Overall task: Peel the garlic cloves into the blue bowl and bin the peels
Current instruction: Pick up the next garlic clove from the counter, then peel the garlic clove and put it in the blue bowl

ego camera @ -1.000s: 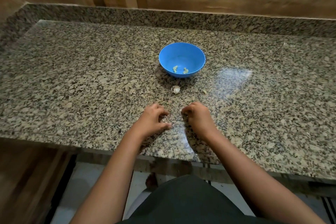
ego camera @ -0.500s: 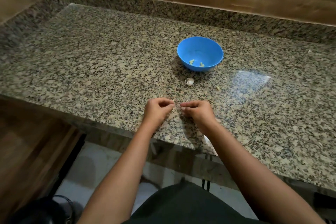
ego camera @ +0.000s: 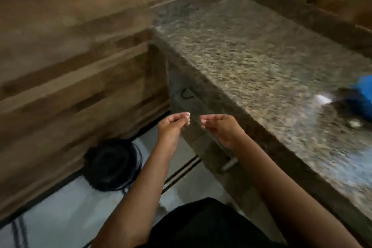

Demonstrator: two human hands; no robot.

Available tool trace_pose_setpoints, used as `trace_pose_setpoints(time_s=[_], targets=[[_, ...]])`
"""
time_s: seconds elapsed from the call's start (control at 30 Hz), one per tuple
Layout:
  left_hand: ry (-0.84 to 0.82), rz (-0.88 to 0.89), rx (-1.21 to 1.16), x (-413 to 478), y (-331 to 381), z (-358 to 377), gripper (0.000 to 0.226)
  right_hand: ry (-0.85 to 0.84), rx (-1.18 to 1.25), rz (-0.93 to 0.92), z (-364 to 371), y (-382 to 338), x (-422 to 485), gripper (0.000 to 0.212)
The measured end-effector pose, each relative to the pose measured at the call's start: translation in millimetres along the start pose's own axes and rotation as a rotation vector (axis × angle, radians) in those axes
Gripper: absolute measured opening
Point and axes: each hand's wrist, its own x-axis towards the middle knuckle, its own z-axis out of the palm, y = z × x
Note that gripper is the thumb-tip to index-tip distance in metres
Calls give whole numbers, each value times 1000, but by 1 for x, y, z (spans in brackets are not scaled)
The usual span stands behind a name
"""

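Garlic peel cannot be confirmed at your fingertips: the left hand's [ego camera: 173, 127] fingers are curled with their tips [ego camera: 187, 116] bunched against the thumb. Pale specks show there, too blurred to tell peel from nail. The right hand [ego camera: 223, 129] mirrors it, its curled fingertips [ego camera: 203, 121] drawn together in a pinch, and whether anything lies between them cannot be told. The two hands are level, near each other but not touching, tips facing across a narrow gap. Both are clear of the granite counter [ego camera: 251, 56], out past its front edge and above the pale floor [ego camera: 60, 217].

One black round bin [ego camera: 111, 164] stands on that floor below and to the left of your left hand, against the wood-patterned wall [ego camera: 70, 66]. One blue bowl [ego camera: 363, 94] sits on the counter, cut by the right border, well apart from both hands; its contents are out of sight. One pale piece [ego camera: 354, 123] lies on the counter just in front of the bowl, too blurred to tell clove from peel. Your two bare forearms rise from the lower edge, with a dark garment [ego camera: 201, 223] between them.
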Motion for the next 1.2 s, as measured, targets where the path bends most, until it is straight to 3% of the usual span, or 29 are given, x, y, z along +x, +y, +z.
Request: trace_pose_setpoints(time_s=[0.27, 0.33, 0.47, 0.53, 0.63, 0.67, 0.7, 0.77, 0.9, 1.03, 1.1, 1.2], targets=[[314, 7, -168, 27, 31, -186, 20, -229, -216, 30, 192, 33, 41, 17], [377, 5, -239, 31, 35, -217, 20, -274, -280, 41, 229, 40, 53, 22], [542, -5, -363, 39, 38, -264, 12, -368, -342, 94, 284, 59, 77, 13], [618, -56, -455, 44, 37, -285, 21, -377, -406, 145, 310, 71, 92, 11], [727, -228, -465, 64, 33, -309, 29, -358, -503, 245, 339, 95, 122, 19], [754, -301, -194, 69, 27, -314, 34, -357, -510, 296, 347, 103, 133, 15], [725, -354, -28, 77, 21, -322, 34, -357, -495, 346, 354, 112, 143, 11], [705, -372, -394, 96, 10, -334, 19, -310, -424, 440, 366, 133, 166, 20], [766, -419, -270, 123, -27, -352, 17, -164, -359, 494, 377, 177, 212, 19], [759, -424, -229, 159, -46, -363, 21, -165, -228, 684, 384, 217, 240, 24], [693, -470, -173, 175, -49, -359, 24, -177, -187, 756, 386, 235, 248, 33], [503, -560, -70, 191, -51, -347, 46, -244, -205, 815, 392, 253, 247, 68]])
